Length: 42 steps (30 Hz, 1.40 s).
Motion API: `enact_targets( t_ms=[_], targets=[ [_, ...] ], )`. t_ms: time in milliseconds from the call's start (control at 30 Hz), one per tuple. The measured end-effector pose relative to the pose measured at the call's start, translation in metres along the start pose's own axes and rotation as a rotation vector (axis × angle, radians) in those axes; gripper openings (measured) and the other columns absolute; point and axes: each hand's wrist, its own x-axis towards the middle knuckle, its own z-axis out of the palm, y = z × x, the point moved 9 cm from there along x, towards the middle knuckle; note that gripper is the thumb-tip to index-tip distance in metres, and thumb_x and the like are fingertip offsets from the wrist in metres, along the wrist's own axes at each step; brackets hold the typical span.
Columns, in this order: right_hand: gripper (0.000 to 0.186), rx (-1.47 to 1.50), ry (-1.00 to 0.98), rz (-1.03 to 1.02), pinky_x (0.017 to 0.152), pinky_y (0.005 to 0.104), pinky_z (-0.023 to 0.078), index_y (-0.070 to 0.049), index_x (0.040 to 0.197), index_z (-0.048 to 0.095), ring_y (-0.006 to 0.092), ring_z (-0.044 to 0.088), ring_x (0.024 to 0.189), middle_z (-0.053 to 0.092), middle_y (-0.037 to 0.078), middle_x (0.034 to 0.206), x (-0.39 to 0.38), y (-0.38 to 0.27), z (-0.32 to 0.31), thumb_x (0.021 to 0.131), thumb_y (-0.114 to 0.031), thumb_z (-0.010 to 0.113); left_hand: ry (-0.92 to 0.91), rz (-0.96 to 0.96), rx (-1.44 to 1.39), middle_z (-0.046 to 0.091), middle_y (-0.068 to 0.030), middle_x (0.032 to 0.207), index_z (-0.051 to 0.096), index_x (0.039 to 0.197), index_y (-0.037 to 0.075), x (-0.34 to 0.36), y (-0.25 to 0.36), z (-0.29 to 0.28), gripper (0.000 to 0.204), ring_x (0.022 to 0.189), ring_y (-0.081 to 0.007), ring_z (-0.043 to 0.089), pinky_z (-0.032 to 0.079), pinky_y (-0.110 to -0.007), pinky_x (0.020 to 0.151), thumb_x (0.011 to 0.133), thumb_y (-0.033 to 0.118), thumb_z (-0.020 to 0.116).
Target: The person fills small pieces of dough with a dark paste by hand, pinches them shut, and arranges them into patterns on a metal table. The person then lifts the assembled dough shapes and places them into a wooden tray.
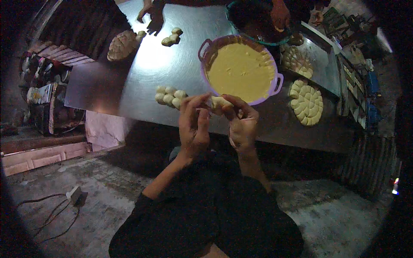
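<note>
A small piece of pale dough point(220, 103) is held up in front of me, just above the near edge of the metal table point(142, 96). My right hand point(243, 124) pinches it between thumb and fingers. The fingers of my left hand point(194, 129) close on its left end, partly hiding it. Just left of them, a cluster of round dough balls point(169, 96) rests on the table. Beyond my hands stands a purple two-handled basin point(276, 81) with a thick, smooth yellow mass point(241, 64) in it.
Scored rounds of joined dough pieces lie at the right point(306, 102) and far left point(122, 45). A few dough balls point(172, 38) sit farther back, near another person's hands point(151, 17). Another hand point(280, 16) reaches into a teal-rimmed basin point(258, 39). Trays point(320, 64) stand right.
</note>
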Motion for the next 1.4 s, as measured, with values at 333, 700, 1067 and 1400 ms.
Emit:
enact_targets(
  t_ms=[333,700,1067,1400],
  targets=[
    [0.071,0.196,-0.226,0.179,0.082,0.0255,0.051,-0.006,0.142,0.036,0.0116,0.060,0.093,0.065,0.008,0.108,0.036,-0.020,0.055,0.083,-0.013,0.075,-0.072,0.490,-0.680,0.064,-0.0149,0.086,0.057,0.101,0.002,0.063,0.000,0.030,0.046,0.079,-0.0248,0.064,0.053,-0.037,0.074,0.089,0.046,0.064],
    [0.045,-0.594,-0.210,0.013,0.096,0.0349,0.047,-0.007,0.133,0.054,0.0227,0.064,0.102,0.067,0.011,0.114,0.241,-0.010,0.026,0.089,-0.014,0.065,-0.174,-0.260,-0.610,0.036,-0.0136,0.139,0.019,0.149,0.006,0.158,-0.123,0.049,0.081,0.120,-0.0223,0.046,0.039,-0.037,0.104,0.086,0.013,0.069],
    [0.073,-1.591,-0.143,0.335,0.103,0.0396,0.038,0.002,0.125,0.059,0.0346,0.054,0.121,0.061,0.022,0.123,0.385,0.055,-0.076,0.100,-0.058,0.026,-0.329,-0.557,-0.609,0.059,-0.0048,0.107,0.055,0.124,0.005,0.195,-0.193,0.041,0.028,0.097,-0.0131,0.056,0.045,-0.029,0.091,0.097,0.012,0.055],
    [0.040,-0.001,-0.032,0.388,0.094,0.0350,0.050,-0.002,0.135,0.045,0.0202,0.062,0.104,0.061,0.013,0.116,0.257,0.025,0.033,0.099,-0.019,0.050,-0.302,-0.847,-0.791,0.061,-0.0076,0.111,0.055,0.123,0.004,0.181,-0.178,0.074,0.036,0.101,-0.0139,0.057,0.046,-0.030,0.091,0.099,0.030,0.053]
  ],
)
